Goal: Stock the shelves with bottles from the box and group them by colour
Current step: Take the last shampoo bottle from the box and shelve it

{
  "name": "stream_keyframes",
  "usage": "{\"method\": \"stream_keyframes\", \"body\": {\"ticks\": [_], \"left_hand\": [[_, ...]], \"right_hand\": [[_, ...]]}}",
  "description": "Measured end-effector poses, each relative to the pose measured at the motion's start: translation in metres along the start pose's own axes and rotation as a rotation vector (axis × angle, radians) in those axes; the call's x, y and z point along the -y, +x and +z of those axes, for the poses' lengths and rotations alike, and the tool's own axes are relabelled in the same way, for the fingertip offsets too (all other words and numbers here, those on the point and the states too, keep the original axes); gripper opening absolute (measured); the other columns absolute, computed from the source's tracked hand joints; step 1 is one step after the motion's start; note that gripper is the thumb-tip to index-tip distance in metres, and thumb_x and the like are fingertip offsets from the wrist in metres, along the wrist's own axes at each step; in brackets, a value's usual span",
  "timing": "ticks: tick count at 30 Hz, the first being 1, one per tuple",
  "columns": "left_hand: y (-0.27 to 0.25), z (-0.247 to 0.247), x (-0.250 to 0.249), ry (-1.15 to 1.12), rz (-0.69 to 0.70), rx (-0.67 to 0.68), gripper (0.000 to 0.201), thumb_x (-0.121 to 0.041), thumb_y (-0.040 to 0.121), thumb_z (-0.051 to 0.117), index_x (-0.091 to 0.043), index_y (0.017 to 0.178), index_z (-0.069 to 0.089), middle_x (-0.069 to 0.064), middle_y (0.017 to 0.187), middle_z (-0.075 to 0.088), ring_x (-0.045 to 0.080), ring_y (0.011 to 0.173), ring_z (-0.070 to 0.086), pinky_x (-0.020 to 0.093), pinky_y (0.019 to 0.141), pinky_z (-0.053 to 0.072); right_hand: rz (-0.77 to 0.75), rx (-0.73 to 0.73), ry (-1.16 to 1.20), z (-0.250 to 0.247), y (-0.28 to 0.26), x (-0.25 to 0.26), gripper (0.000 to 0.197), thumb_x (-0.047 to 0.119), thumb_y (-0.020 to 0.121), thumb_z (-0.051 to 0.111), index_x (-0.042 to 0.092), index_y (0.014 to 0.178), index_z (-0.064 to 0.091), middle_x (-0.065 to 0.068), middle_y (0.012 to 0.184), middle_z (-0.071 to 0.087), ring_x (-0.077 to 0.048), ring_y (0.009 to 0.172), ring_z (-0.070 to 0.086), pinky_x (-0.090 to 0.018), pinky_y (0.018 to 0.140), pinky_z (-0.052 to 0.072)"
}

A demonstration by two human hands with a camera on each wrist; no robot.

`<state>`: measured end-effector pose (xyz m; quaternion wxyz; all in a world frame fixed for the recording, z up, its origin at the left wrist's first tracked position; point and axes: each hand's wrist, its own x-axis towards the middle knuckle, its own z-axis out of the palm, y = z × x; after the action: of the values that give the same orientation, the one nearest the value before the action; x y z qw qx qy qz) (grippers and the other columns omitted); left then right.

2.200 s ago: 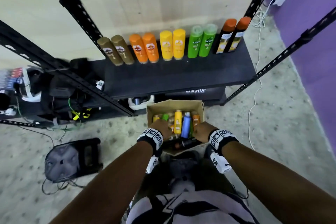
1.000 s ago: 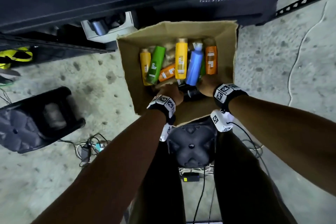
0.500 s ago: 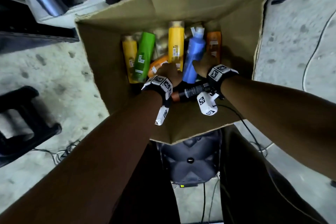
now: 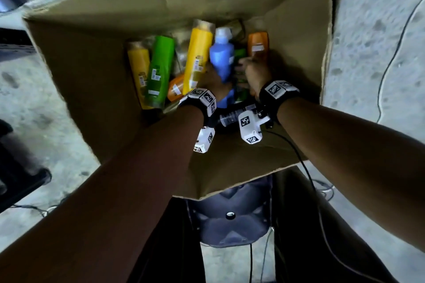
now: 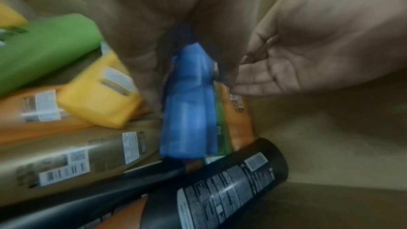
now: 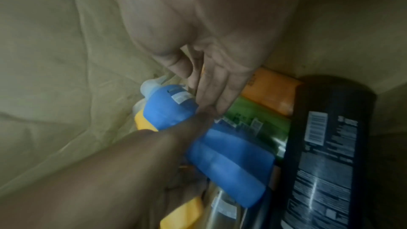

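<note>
An open cardboard box (image 4: pixel 92 76) holds several bottles lying mixed: yellow (image 4: pixel 199 53), green (image 4: pixel 161 66), orange (image 4: pixel 257 43), a blue bottle (image 4: pixel 222 57) and a black bottle (image 4: pixel 230 118) at the near end. My left hand (image 4: pixel 215 80) is down in the box, its fingers curled round the left side of the blue bottle (image 5: pixel 187 111). My right hand (image 4: pixel 251 71) is just right of it, fingers straight, its fingertips (image 6: pixel 209 93) touching the blue bottle (image 6: pixel 231 159) above a dark green bottle (image 6: pixel 253 121). The shelves are out of view.
A gold bottle (image 5: pixel 66 159) and the black bottle (image 5: pixel 231 189) lie under my wrists. The box walls stand high around both hands. Outside the box are speckled floor, a cable (image 4: pixel 395 53) at the right, a dark stool (image 4: pixel 230 220) between my legs and black gear (image 4: pixel 18 179) at the left.
My head has dropped close over the box. Both hands moved from the near end deeper among the bottles, and the left hand has closed round the blue bottle.
</note>
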<state>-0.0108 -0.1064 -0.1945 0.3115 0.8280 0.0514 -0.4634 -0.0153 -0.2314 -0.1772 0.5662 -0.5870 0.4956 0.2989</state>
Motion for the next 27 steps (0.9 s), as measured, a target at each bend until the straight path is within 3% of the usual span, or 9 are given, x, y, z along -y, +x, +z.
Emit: {"method": "stream_keyframes", "body": {"ticks": [3,6,8,12,16,18,22,24,27], "left_hand": [[0.007,0.003,0.004,0.053,-0.099,-0.041,0.075,-0.047,0.095,0.064,-0.001,0.147,0.038,0.02,0.145,0.049,0.034,0.13,0.051,0.041,0.104,0.042],[0.006,0.001,0.008,-0.047,-0.142,-0.098,0.085,-0.051,0.089,0.071,0.001,0.146,0.037,0.022,0.144,0.05,0.04,0.128,0.052,0.045,0.102,0.044],[0.004,-0.003,0.011,-0.072,-0.127,-0.112,0.083,-0.049,0.087,0.075,0.0,0.143,0.037,0.02,0.142,0.052,0.04,0.126,0.054,0.045,0.1,0.045],[-0.003,-0.012,0.016,-0.061,-0.085,-0.113,0.065,-0.032,0.093,0.071,-0.002,0.141,0.041,0.019,0.139,0.057,0.038,0.125,0.056,0.043,0.099,0.046],[-0.006,-0.025,0.024,-0.136,-0.052,-0.067,0.06,-0.025,0.096,0.068,-0.003,0.144,0.042,0.015,0.142,0.056,0.03,0.129,0.055,0.034,0.103,0.044],[-0.009,-0.031,0.028,-0.239,-0.026,0.017,0.053,-0.017,0.098,0.066,0.001,0.142,0.043,0.017,0.141,0.057,0.031,0.128,0.056,0.039,0.107,0.045],[-0.029,-0.039,0.026,-0.503,-0.061,0.14,0.039,0.003,0.1,0.054,0.006,0.138,0.043,0.026,0.139,0.056,0.038,0.126,0.057,0.054,0.106,0.047],[-0.042,-0.042,0.019,-0.617,-0.117,0.115,0.036,0.003,0.101,0.051,-0.002,0.137,0.047,0.023,0.134,0.06,0.031,0.111,0.063,0.049,0.099,0.053],[-0.065,-0.045,0.009,-0.764,-0.194,0.114,0.037,-0.01,0.104,0.053,-0.01,0.14,0.05,0.011,0.125,0.064,0.01,0.082,0.07,0.024,0.066,0.06]], "right_hand": [[-0.01,0.004,-0.022,0.007,-0.002,0.003,0.033,0.006,0.106,0.036,-0.006,0.133,0.049,-0.028,0.127,0.062,-0.02,0.071,0.059,-0.029,0.062,0.047],[-0.03,-0.008,-0.182,0.004,0.002,0.005,0.033,0.009,0.104,0.043,-0.008,0.129,0.055,-0.028,0.133,0.06,-0.032,0.102,0.062,-0.043,0.091,0.051],[-0.045,-0.001,-0.279,0.002,0.003,0.003,0.036,0.015,0.105,0.043,-0.005,0.133,0.054,-0.024,0.137,0.057,-0.035,0.123,0.057,-0.037,0.102,0.045],[-0.051,0.064,-0.332,0.01,-0.006,-0.006,0.04,0.04,0.108,0.038,0.013,0.128,0.06,-0.018,0.128,0.058,-0.03,0.118,0.056,-0.029,0.088,0.042],[-0.023,0.08,-0.29,0.01,-0.01,-0.012,0.057,0.05,0.108,0.03,0.012,0.148,0.047,-0.012,0.153,0.046,-0.025,0.137,0.046,-0.02,0.102,0.031],[0.015,0.122,-0.2,0.012,-0.011,-0.011,0.062,0.056,0.106,0.031,0.014,0.148,0.046,-0.009,0.154,0.046,-0.023,0.137,0.048,-0.03,0.114,0.034],[0.046,0.165,-0.117,0.016,-0.018,-0.01,0.061,0.063,0.1,0.039,0.019,0.141,0.054,-0.006,0.145,0.056,-0.022,0.124,0.058,-0.043,0.11,0.045],[0.001,0.141,-0.143,0.018,-0.027,-0.006,0.063,0.061,0.101,0.04,0.018,0.146,0.05,-0.007,0.148,0.053,-0.024,0.132,0.054,-0.044,0.112,0.042],[-0.046,0.227,-0.195,0.019,-0.044,-0.004,0.057,0.049,0.106,0.037,0.005,0.136,0.058,-0.019,0.136,0.061,-0.034,0.123,0.059,-0.047,0.106,0.047]]}}
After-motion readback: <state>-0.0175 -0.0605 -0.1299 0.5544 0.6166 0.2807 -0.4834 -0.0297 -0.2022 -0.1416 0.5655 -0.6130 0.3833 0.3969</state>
